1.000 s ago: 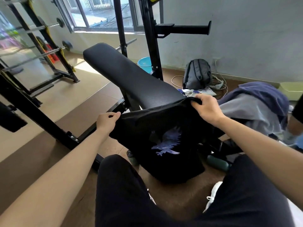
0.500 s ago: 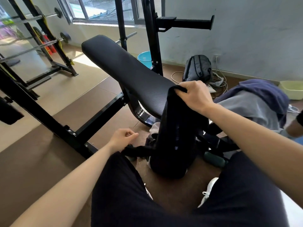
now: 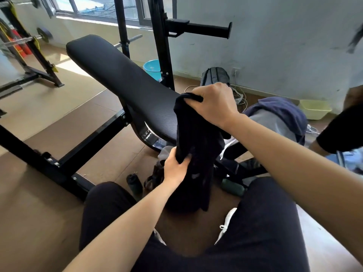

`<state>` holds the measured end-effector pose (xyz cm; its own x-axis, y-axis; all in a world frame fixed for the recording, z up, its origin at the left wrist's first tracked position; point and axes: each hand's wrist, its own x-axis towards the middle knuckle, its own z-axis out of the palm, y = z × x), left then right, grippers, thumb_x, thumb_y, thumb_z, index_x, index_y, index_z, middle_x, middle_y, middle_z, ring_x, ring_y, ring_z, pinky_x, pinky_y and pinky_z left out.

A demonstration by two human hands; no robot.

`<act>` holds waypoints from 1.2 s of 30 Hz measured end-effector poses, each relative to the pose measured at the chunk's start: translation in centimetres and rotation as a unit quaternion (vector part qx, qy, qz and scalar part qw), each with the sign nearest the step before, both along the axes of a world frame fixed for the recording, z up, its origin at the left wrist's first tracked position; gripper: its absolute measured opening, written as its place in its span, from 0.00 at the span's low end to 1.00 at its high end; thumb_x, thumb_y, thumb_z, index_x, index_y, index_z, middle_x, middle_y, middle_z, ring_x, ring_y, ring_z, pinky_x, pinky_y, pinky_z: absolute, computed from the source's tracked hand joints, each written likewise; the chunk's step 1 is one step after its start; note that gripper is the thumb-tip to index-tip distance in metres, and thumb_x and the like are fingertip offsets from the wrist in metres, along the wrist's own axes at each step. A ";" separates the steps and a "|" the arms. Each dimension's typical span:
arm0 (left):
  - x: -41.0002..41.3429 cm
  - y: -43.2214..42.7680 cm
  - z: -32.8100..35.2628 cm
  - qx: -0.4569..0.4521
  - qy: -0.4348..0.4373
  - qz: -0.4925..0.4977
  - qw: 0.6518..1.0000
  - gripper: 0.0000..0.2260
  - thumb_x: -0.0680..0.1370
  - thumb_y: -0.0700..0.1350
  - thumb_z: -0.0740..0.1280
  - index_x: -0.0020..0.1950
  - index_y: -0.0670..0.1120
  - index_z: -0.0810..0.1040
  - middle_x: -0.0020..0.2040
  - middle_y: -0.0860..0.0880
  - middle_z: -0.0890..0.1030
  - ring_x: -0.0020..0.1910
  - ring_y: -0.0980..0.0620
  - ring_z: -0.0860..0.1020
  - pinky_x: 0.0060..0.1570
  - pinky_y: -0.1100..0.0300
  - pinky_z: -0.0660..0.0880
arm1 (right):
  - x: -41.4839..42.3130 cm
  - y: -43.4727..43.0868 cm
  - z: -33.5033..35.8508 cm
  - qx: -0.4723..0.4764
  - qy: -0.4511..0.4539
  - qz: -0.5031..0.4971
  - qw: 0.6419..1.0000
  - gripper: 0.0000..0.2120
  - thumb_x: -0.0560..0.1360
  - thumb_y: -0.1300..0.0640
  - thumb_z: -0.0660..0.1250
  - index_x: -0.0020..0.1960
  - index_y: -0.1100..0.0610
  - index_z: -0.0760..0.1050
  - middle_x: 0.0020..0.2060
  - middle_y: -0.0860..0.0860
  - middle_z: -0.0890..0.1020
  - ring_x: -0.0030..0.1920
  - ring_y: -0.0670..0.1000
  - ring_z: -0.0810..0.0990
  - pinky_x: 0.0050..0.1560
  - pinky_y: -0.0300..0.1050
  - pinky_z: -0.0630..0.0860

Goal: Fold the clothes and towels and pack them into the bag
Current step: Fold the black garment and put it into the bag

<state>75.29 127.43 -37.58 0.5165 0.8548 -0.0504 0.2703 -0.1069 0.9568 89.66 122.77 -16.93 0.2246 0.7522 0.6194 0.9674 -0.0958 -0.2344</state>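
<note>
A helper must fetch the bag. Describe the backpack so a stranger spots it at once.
Find the long black bench; beyond its near end, the backpack stands on the floor against the pale wall, just behind the right hand. It is dark grey with upright seams, unlike the round blue bucket to its left and the shallow yellow basin to its right.

Floor (image 3: 49,193) w/ bottle (image 3: 134,182), bucket (image 3: 152,68), backpack (image 3: 215,75).

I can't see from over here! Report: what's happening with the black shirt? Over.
Right grip holds black shirt at top. Left grip clutches it midway. Shirt hangs bunched, unfolded. Backpack on floor by wall, past bench.
</note>
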 end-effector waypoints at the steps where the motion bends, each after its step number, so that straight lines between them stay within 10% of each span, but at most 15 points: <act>1: 0.3 0.1 -0.1 0.003 -0.008 0.014 1.000 0.12 0.79 0.48 0.69 0.63 0.53 0.79 0.51 0.58 0.83 0.56 0.52 0.81 0.60 0.52 0.76 | 0.4 -0.4 0.0 0.007 0.003 0.002 1.000 0.23 0.76 0.37 0.62 0.32 0.53 0.75 0.25 0.47 0.71 0.29 0.54 0.70 0.35 0.47 0.71; 10: -5.6 6.4 -1.1 0.122 0.132 0.076 0.981 0.11 0.76 0.41 0.65 0.36 0.53 0.76 0.32 0.52 0.78 0.38 0.43 0.79 0.36 0.55 0.66 | 3.7 -3.0 -2.6 0.048 0.025 -0.048 0.997 0.19 0.78 0.41 0.62 0.38 0.54 0.79 0.31 0.55 0.81 0.34 0.62 0.77 0.35 0.50 0.72; 19: -11.2 14.0 4.0 0.152 0.151 0.080 0.974 0.10 0.85 0.44 0.62 0.53 0.48 0.84 0.44 0.50 0.83 0.51 0.45 0.80 0.48 0.53 0.72 | 7.8 -2.9 -7.2 -0.075 0.023 -0.066 0.995 0.24 0.79 0.39 0.58 0.46 0.59 0.78 0.42 0.60 0.83 0.44 0.66 0.81 0.42 0.57 0.76; 27: -11.1 17.5 12.7 0.329 0.284 0.147 0.889 0.15 0.85 0.47 0.58 0.60 0.43 0.82 0.55 0.37 0.83 0.55 0.33 0.79 0.51 0.47 0.73 | 10.6 -4.5 -8.7 -0.255 -0.147 -0.002 0.956 0.21 0.78 0.40 0.64 0.50 0.59 0.76 0.41 0.63 0.84 0.42 0.67 0.83 0.40 0.56 0.77; 32: -12.1 17.5 13.7 0.358 0.406 0.113 0.833 0.16 0.84 0.54 0.59 0.53 0.45 0.83 0.50 0.39 0.82 0.51 0.35 0.79 0.46 0.51 0.67 | 10.1 -4.7 -11.4 -0.329 -0.050 0.000 0.943 0.15 0.75 0.45 0.73 0.53 0.56 0.82 0.42 0.57 0.84 0.47 0.63 0.83 0.47 0.54 0.77; 36: -13.8 17.9 12.6 0.294 0.415 -0.006 0.861 0.24 0.78 0.68 0.65 0.37 0.49 0.80 0.35 0.48 0.79 0.38 0.44 0.79 0.36 0.55 0.68 | 10.9 -5.0 -12.9 -0.259 0.155 -0.060 0.951 0.06 0.75 0.54 0.74 0.43 0.57 0.84 0.36 0.58 0.82 0.43 0.59 0.81 0.45 0.50 0.74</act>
